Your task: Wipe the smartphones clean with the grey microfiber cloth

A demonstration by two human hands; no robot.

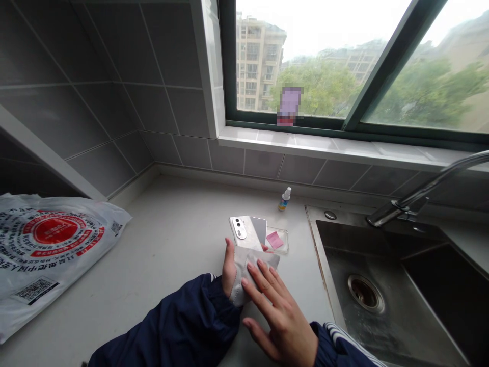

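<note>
One wiping step seems underway: left fingers [228, 255] grip a silver-white rectangular phone [250, 237], spread right fingers [263, 279] lie on grey fabric cloth [241, 261]. Another stroke needs steady support.

Bag [57, 255] on L side of counter [168, 219], sink [334, 255] on R, phone [250, 235] btwn them w/ cloth [240, 265] on it, bottle [283, 200] behind

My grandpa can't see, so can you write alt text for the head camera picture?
A person's left hand holds a white smartphone, cameras up, while the right hand rests fingers on a gray cloth covering its lower part. A small bottle stands near a steel sink.
</note>
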